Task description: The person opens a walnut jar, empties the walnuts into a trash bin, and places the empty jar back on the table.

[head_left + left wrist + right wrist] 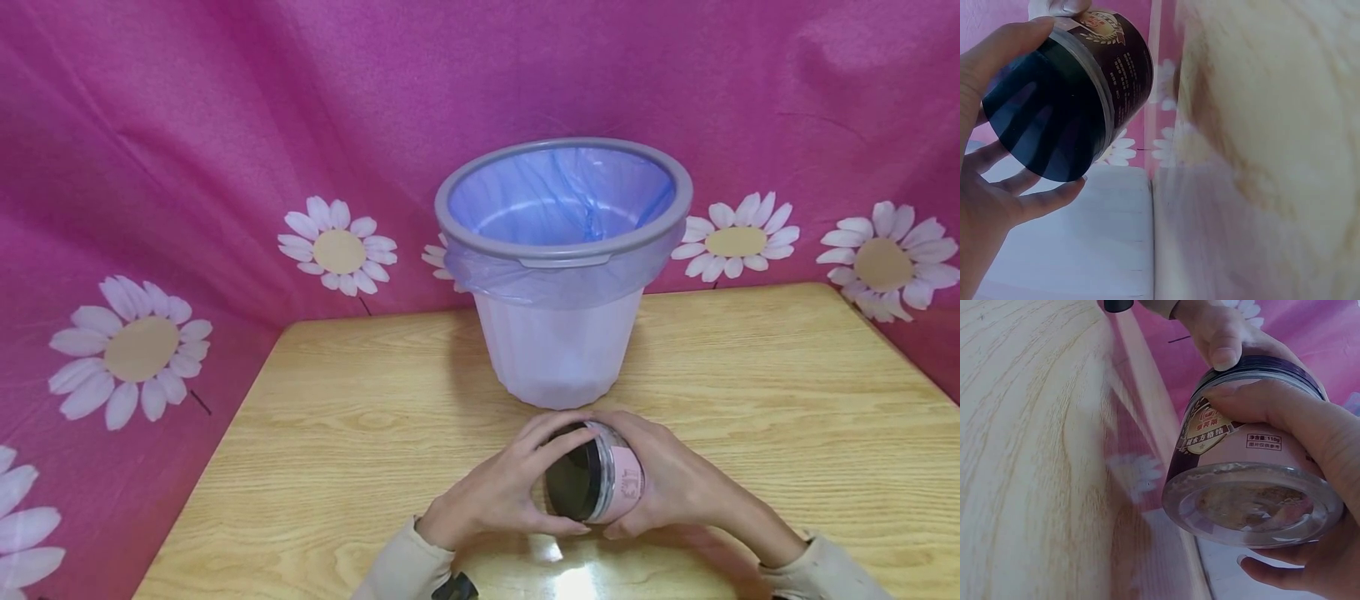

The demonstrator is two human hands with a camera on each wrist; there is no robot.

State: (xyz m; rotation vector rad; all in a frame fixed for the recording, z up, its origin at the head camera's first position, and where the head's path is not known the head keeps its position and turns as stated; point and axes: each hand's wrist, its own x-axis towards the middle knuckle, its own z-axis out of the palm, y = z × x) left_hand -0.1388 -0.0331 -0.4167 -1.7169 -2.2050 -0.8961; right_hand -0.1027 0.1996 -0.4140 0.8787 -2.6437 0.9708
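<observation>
A round clear jar [624,483] with a dark lid [573,479] and a pink label lies tilted on its side between my two hands, near the front of the table. My left hand [506,479] curls its fingers and thumb round the lid. Round the jar's body, my right hand [675,479] holds it from the other side. The right wrist view shows the clear base [1254,506], with brownish contents behind it, and the printed label [1260,437]. In the left wrist view the flat lid top [1047,119] faces the left palm.
A white bin [558,342] with a grey rim [562,250] and a bluish liner bag [555,196] stands just beyond the hands on the wooden table [337,433]. Behind and to the left hangs a pink cloth [300,100] with white flowers.
</observation>
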